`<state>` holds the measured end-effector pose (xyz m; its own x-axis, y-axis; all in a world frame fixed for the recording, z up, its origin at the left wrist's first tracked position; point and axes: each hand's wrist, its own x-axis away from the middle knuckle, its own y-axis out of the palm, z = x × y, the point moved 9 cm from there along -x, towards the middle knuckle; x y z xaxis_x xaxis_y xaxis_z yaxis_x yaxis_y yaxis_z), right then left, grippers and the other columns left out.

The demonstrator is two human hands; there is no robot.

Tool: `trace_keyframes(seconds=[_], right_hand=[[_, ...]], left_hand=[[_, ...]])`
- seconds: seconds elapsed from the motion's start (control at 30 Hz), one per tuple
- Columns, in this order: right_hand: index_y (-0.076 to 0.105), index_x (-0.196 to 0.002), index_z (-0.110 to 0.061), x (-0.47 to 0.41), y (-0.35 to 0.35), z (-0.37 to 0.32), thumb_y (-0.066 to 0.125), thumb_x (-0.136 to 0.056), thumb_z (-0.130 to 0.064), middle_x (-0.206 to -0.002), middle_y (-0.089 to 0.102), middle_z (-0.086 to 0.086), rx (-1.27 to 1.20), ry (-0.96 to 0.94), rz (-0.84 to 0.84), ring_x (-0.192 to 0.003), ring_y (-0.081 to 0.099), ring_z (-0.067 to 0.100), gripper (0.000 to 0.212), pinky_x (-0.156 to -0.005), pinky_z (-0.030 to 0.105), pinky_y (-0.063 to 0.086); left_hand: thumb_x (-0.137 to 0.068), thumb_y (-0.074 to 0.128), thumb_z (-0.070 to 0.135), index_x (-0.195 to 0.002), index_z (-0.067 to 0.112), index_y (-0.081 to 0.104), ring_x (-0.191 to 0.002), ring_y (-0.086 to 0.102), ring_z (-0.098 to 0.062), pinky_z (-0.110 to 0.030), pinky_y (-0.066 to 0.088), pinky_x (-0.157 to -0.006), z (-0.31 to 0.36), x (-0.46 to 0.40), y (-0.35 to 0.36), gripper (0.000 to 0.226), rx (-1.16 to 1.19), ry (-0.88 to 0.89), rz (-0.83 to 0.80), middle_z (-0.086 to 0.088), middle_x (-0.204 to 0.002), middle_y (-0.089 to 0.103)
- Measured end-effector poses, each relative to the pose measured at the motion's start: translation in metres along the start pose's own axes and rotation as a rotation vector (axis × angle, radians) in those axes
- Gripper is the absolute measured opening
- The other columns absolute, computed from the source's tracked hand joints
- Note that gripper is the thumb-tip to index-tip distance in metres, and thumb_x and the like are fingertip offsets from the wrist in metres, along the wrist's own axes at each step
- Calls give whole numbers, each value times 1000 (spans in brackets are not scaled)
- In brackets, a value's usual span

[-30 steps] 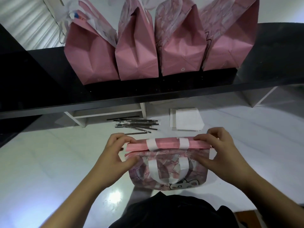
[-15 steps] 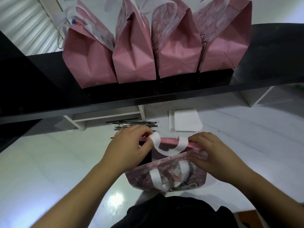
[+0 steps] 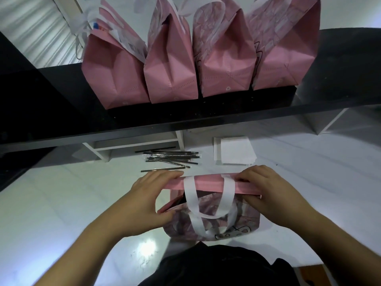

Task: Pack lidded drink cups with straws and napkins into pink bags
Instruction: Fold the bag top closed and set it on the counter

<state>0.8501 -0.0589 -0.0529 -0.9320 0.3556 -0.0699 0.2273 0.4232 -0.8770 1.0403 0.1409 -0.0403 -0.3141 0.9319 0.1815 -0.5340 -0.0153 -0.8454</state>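
1. Both hands grip the bag (image 3: 210, 215) at its top edge: the left hand (image 3: 142, 201) holds the left end of the pink rim with fingers over the far side and thumb near, and the right hand (image 3: 268, 195) holds the right end the same way.
2. Bag position: it stands on the white counter (image 3: 51, 213) directly in front of the person, between the two hands. A dark gap shows at the left of the mouth, so it is partly open. Contents cannot be seen.
3. Two white handles (image 3: 208, 205) hang over the near face, one loop from the far rim and one lower.
4. Supplies: straws (image 3: 171, 158) lie in a loose pile just beyond the left hand; a stack of napkins (image 3: 237, 150) lies just beyond the right hand. No cup is visible.
5. Four bags (image 3: 198, 58) stand side by side on the black shelf (image 3: 41, 120) above, apparently finished.
6. Judged step: closing or opening the bag mouth; which one cannot be told.
7. Risks:
   - Uneven pull by one hand could tip the soft bag and upset any cup inside.
   - A handle caught in the fold would stop the rim closing flat.
   - A sweep of the left hand could scatter the nearest straw.
   - The shelf edge overhangs; a hasty lift could strike it.
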Motion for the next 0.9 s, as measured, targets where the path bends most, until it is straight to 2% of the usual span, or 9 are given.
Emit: trace_keyframes(seconds=[0.13, 0.2, 0.37, 0.47, 0.53, 0.6, 0.73, 0.8, 0.9], right_hand=[[68, -122, -25, -1, -2, -5, 67, -90, -37, -114, 68, -10, 80, -40, 15, -101, 59, 15, 34, -81, 24, 46], [68, -121, -24, -1, -3, -5, 68, -90, -35, -114, 68, -10, 88, -47, 20, -101, 60, 15, 33, -82, 24, 46], [62, -114, -23, 2, -9, -7, 71, -86, -26, -108, 65, -8, 110, -71, 112, -97, 56, 16, 29, -78, 22, 40], [58, -108, -19, 4, -9, -13, 64, -88, -23, -108, 63, -2, 159, -154, 159, -96, 57, 22, 22, -76, 28, 45], [64, -104, -14, 6, -8, -16, 66, -87, -19, -109, 64, 3, 215, -198, 179, -95, 59, 26, 18, -74, 36, 52], [71, -101, -11, 8, -5, -17, 73, -83, -16, -109, 67, 6, 281, -225, 173, -96, 61, 28, 19, -73, 40, 55], [75, -101, -12, 12, -3, -16, 83, -79, -17, -109, 70, 4, 319, -239, 155, -102, 63, 28, 23, -80, 41, 56], [75, -102, -16, 13, -4, -17, 81, -81, -25, -111, 70, 0, 309, -224, 156, -103, 61, 25, 24, -83, 39, 54], [68, -104, -19, 12, -3, -20, 69, -91, -29, -109, 66, -2, 262, -208, 141, -98, 58, 22, 17, -82, 34, 49]], left_hand=[[-76, 71, 67, -151, 66, 17, -139, 24, 12, -26, 26, -113, -2, 1, 2, 93, 4, 37, -25, 48, -148, 22], [-79, 66, 68, -150, 65, 21, -139, 30, 9, -25, 27, -112, -1, -1, 0, 84, -34, 64, 12, 45, -147, 28], [-86, 79, 34, -129, 49, 53, -108, 57, -1, -23, 42, -92, 3, -13, 1, 52, -187, 134, 195, 30, -120, 62], [-78, 87, 20, -120, 38, 57, -101, 61, -12, -25, 41, -86, 1, -14, 5, 54, -248, 162, 339, 17, -111, 70], [-78, 81, 11, -112, 31, 58, -101, 60, -17, -28, 41, -87, 4, -11, 6, 47, -255, 214, 440, 8, -110, 71], [-83, 69, 12, -106, 28, 58, -101, 60, -21, -32, 43, -86, 9, -7, 11, 29, -295, 284, 491, 4, -111, 70], [-85, 74, 22, -104, 25, 67, -105, 62, -19, -31, 43, -89, 1, -5, 18, 21, -269, 305, 425, 9, -118, 67], [-89, 69, 34, -107, 27, 68, -107, 62, -17, -29, 41, -90, -1, -4, 17, 18, -259, 291, 396, 12, -120, 66], [-96, 58, 31, -111, 29, 66, -103, 62, -17, -29, 40, -89, 3, -5, 17, 16, -260, 280, 406, 10, -116, 66]])
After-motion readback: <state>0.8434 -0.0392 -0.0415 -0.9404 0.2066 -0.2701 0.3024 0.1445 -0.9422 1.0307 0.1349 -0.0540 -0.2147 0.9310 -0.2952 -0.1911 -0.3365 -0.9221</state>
